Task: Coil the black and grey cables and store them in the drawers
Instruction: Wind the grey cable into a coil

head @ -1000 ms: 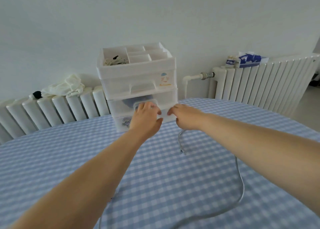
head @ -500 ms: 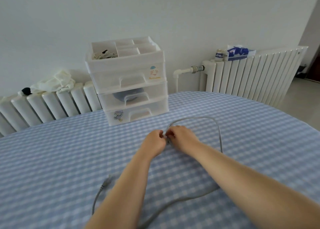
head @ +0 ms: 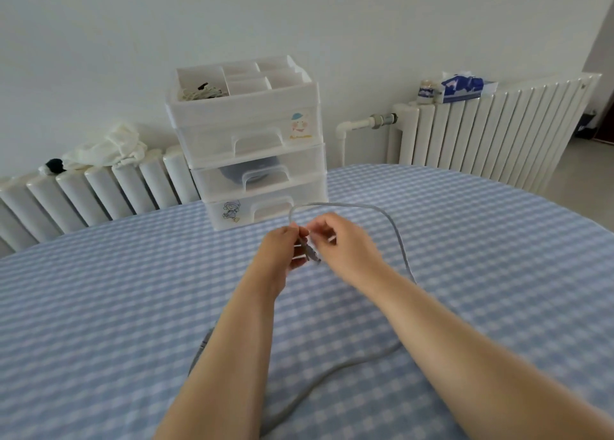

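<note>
Both hands meet above the checked worktop: the left hand and right hand pinch the thin grey cable near its plug end, its loop arching beyond the fingers. Coiling is just starting; next, gather another loop.

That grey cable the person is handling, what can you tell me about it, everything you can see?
The grey cable is thin, round and flexible, seemingly rubber or plastic coated. One end with a small connector is pinched between the left hand and right hand, above the checked tablecloth. From there it arcs up in a loop in front of the bottom drawer, curves down behind the right forearm, then trails across the cloth toward the viewer. Its other end, with a plug, lies beside the left forearm. It is not yet coiled.
</note>
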Available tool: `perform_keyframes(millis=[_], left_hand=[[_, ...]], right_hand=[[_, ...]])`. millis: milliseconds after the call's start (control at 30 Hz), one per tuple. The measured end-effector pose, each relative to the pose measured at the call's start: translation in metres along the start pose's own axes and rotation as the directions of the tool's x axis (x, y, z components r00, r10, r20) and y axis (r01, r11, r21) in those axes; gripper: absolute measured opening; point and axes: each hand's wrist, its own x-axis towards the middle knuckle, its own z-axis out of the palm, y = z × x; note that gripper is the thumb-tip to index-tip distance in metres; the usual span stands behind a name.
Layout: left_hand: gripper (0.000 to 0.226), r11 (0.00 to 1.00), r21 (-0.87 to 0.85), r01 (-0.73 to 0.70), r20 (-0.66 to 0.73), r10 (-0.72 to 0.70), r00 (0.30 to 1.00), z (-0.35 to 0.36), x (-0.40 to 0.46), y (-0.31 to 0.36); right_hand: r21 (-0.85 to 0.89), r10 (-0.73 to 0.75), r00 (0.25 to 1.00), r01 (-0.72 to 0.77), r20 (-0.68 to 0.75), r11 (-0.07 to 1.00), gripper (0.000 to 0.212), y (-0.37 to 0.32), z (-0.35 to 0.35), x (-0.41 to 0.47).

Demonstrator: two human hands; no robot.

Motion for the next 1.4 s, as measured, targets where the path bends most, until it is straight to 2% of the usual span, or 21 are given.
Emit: perform_keyframes(millis=[67,100,133,200,267,400,533,600,700,767,867,933,1033,1100,1133,1200,1233,1300,1333,1367,1400], left_hand=[[0.032,0.999,0.014,-0.047,0.055,0.046,0.997,-0.003,-0.004,0.007],[0.031,0.997,0.029,-0.067,0.108,0.063,0.992,-0.004,-0.008,0.012],[0.030,0.996,0.024,-0.083,0.176,0.078,0.981,-0.005,-0.013,0.016],[0.030,0.996,-0.051,-0.071,0.303,0.083,0.949,-0.006,-0.023,0.026],[0.032,0.995,-0.084,-0.048,0.372,0.076,0.925,-0.005,-0.031,0.035],[0.033,0.994,-0.065,-0.088,0.361,0.106,0.926,-0.004,-0.040,0.047],[0.024,0.967,-0.252,0.027,0.446,0.092,0.890,-0.004,-0.044,0.053],[0.028,0.968,-0.247,0.050,0.404,0.056,0.913,-0.003,-0.044,0.054],[0.037,0.987,-0.158,-0.031,0.339,0.083,0.937,0.002,-0.044,0.053],[0.036,0.967,-0.247,-0.067,0.310,0.144,0.940,0.005,-0.046,0.056],[0.033,0.875,-0.461,-0.149,0.206,0.269,0.941,0.005,-0.046,0.060],[0.030,0.830,-0.507,-0.233,0.134,0.343,0.930,0.002,-0.044,0.061],[0.025,0.860,-0.362,-0.361,0.057,0.406,0.912,0.000,-0.040,0.055],[0.023,0.886,-0.137,-0.443,0.065,0.454,0.888,0.000,-0.039,0.051],[0.022,0.878,-0.009,-0.478,0.083,0.477,0.875,0.001,-0.038,0.049],[0.023,0.825,0.194,-0.530,0.136,0.513,0.848,0.003,-0.036,0.046],[0.024,0.779,0.271,-0.566,0.160,0.544,0.824,0.005,-0.035,0.045],[0.017,0.648,0.400,-0.648,0.187,0.635,0.750,0.009,-0.034,0.043],[0.015,0.585,0.448,-0.676,0.179,0.682,0.709,0.010,-0.035,0.042],[0.015,0.542,0.472,-0.696,0.165,0.721,0.673,0.008,-0.035,0.042],[0.014,0.516,0.489,-0.704,0.145,0.748,0.648,0.006,-0.034,0.042]], right_hand=[[-0.262,-0.237,0.952,0.182,-0.193,0.948,0.028,-0.005,-0.011,-0.002],[-0.349,-0.318,0.926,0.234,-0.205,0.907,0.035,-0.006,-0.017,0.000],[-0.391,-0.339,0.925,0.252,-0.170,0.885,0.041,-0.007,-0.022,0.002],[-0.427,-0.285,0.955,0.226,-0.080,0.876,0.049,-0.006,-0.029,0.006],[-0.472,-0.242,0.967,0.179,-0.076,0.864,0.049,0.001,-0.031,0.009],[-0.496,-0.157,0.977,0.067,-0.142,0.866,0.032,0.005,-0.040,0.009],[-0.512,-0.104,0.992,0.051,-0.076,0.857,0.032,-0.006,-0.041,0.004],[-0.520,-0.100,0.994,0.063,-0.043,0.852,0.034,-0.010,-0.039,0.000],[-0.488,-0.077,0.997,0.064,-0.007,0.871,0.037,-0.016,-0.037,-0.004],[-0.478,-0.044,0.999,0.040,0.004,0.878,0.041,-0.020,-0.036,-0.004],[-0.527,0.056,0.996,-0.008,0.076,0.850,0.049,-0.026,-0.030,-0.005],[-0.555,0.120,0.980,-0.014,0.156,0.832,0.054,-0.031,-0.026,-0.008],[-0.544,0.174,0.926,0.039,0.334,0.838,0.059,-0.039,-0.024,-0.013],[-0.521,0.117,0.925,0.096,0.362,0.848,0.041,-0.046,-0.026,-0.015],[-0.532,0.084,0.932,0.127,0.354,0.837,0.033,-0.049,-0.028,-0.016],[-0.557,0.070,0.935,0.145,0.346,0.817,0.030,-0.054,-0.033,-0.017],[-0.514,0.092,0.930,0.113,0.357,0.850,0.029,-0.056,-0.035,-0.017],[-0.227,0.158,0.906,-0.071,0.393,0.971,0.034,-0.061,-0.041,-0.016],[-0.013,0.185,0.888,-0.198,0.420,0.980,0.040,-0.064,-0.046,-0.015],[0.162,0.207,0.868,-0.308,0.452,0.937,0.047,-0.065,-0.052,-0.014],[0.246,0.228,0.844,-0.382,0.485,0.891,0.055,-0.067,-0.059,-0.013]])
